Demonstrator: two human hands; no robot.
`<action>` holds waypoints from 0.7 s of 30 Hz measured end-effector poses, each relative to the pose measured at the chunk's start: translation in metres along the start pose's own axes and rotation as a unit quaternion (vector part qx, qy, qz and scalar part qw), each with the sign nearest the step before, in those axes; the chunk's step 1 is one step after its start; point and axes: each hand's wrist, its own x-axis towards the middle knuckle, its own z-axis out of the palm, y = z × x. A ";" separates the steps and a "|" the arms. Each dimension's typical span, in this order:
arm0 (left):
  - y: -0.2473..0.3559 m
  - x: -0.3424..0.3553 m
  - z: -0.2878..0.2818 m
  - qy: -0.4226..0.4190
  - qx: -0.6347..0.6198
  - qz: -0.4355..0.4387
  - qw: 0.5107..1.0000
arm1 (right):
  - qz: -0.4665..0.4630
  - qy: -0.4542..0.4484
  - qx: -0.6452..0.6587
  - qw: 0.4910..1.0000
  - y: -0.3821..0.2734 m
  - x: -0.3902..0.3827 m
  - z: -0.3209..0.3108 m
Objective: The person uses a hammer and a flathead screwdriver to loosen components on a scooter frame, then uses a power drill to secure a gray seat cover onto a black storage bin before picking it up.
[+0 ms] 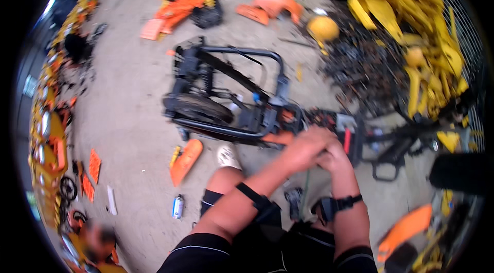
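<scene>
Both my hands are together over the near part of a stripped black scooter frame (280, 77), next to a compartment of tangled parts and wires. My left hand (310, 145) is closed, its fingers curled against the right one. Beside it, my right hand (333, 152) is also closed. What lies between the fingers is hidden and blurred. Just right of my hands is a red bar-shaped part (347, 141). The frame's rear wheel (203, 108) sits at the left. An orange panel (280, 138) shows beneath my left wrist.
A blue-and-white spray can (177, 206) and an orange panel (186, 162) are on the floor at left. A black tool (294, 202) lies between my legs. Yellow panels (411, 26) and dark metal parts (363, 62) are heaped at far right. A person (98, 242) is at lower left.
</scene>
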 end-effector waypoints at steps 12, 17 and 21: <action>-0.015 0.017 0.008 -0.031 -0.024 -0.073 0.997 | 0.000 0.396 -0.725 0.563 -0.028 -0.012 -0.110; -0.017 0.021 0.015 -0.044 -0.024 -0.038 0.998 | 0.085 0.432 -0.725 0.529 -0.009 -0.013 -0.145; -0.023 0.019 0.005 -0.038 -0.027 -0.032 0.998 | 0.123 0.407 -0.703 0.570 -0.013 -0.012 -0.141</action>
